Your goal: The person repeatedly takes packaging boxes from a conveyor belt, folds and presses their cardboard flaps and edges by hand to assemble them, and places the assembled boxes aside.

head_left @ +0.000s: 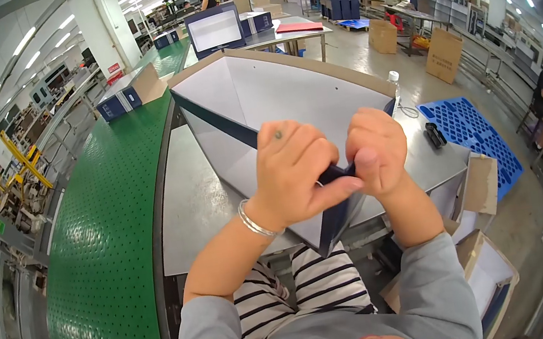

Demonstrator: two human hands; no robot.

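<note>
A large open box point(294, 86) with white inner walls and dark blue edges lies tilted on the metal table in front of me. My left hand point(296, 169), with a silver bangle at its wrist, is closed around the near dark blue edge of the box. Beside it, my right hand point(376, 151) grips the same edge close to the corner, fingers curled and thumb pressed in. The two hands almost meet there. What lies under the curled fingers is hidden.
A green perforated conveyor point(104, 262) runs along my left, carrying a blue box point(120, 104). The metal table point(182, 203) holds a bottle point(394, 83) and a small black object point(435, 135). A blue pallet point(475, 134) lies on the floor, with cartons point(487, 271) at right. Other people work farther off.
</note>
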